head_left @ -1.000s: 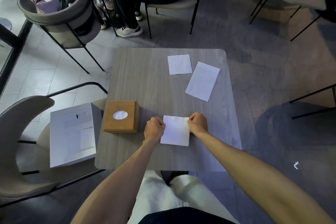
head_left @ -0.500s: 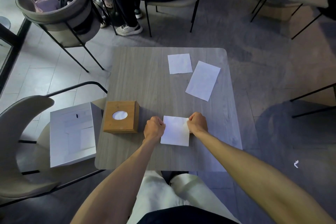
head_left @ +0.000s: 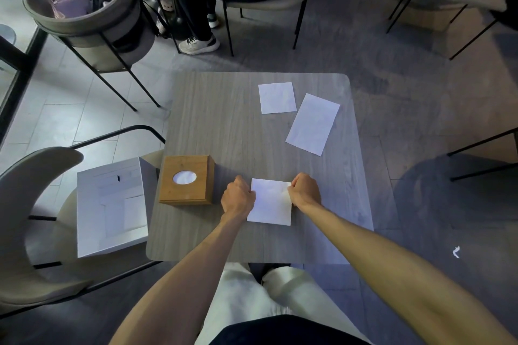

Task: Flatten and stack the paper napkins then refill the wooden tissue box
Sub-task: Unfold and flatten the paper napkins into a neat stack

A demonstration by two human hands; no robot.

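Tabletop (head_left: 224,126) — napkin (head_left: 270,203) flat, pinched between left hand (head_left: 238,199) and right hand (head_left: 306,193).

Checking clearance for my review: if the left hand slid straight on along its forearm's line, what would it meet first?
The left hand, pinching the near napkin, points forward and slightly right. Ahead is bare table, then probably the small square napkin; the angle is hard to judge.

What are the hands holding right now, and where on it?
The near napkin, flat on the table. The left hand grips its left edge and the right hand its right edge, both toward the far corners.
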